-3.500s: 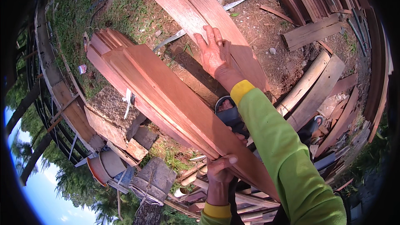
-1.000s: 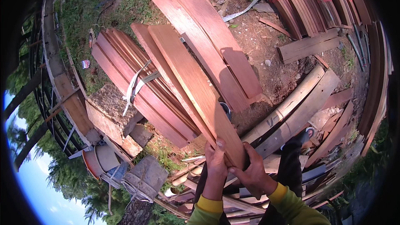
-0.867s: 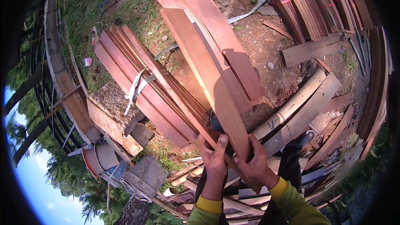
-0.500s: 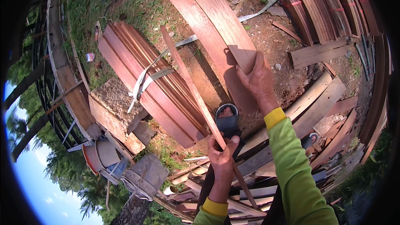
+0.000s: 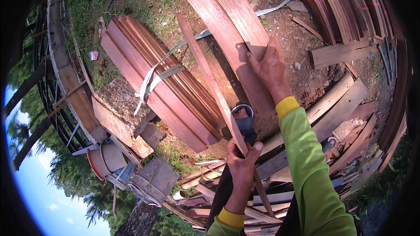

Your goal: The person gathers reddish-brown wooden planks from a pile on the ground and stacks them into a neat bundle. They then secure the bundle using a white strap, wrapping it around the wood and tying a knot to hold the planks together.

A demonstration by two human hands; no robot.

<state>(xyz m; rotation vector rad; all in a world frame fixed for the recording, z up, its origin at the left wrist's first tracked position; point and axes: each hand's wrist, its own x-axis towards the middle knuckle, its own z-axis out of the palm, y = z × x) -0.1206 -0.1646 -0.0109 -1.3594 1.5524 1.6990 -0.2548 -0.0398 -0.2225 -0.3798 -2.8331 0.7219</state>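
Note:
My left hand (image 5: 241, 164) is closed round a narrow wooden strip (image 5: 208, 71), which slants from the far left down past my legs. Further up, my right hand (image 5: 271, 68) grips the near end of a broad reddish wooden board (image 5: 239, 6). A second reddish board (image 5: 205, 15) lies along its left side, partly underneath, and runs down toward my sandalled foot (image 5: 243, 120). To the left of the strip rests a bundle of reddish planks (image 5: 151, 83), tied with a pale strap (image 5: 151, 80).
More tied planks (image 5: 337, 11) stand at the far right, beside a short flat board (image 5: 341, 53). Scrap wood (image 5: 280, 199) lies around my legs. A rough stone block (image 5: 120, 109) and a bucket (image 5: 107, 159) are on the left.
My left hand and the strip have shifted slightly right. My right hand has moved a little up with the board, whose far end now reaches beyond the top of the view.

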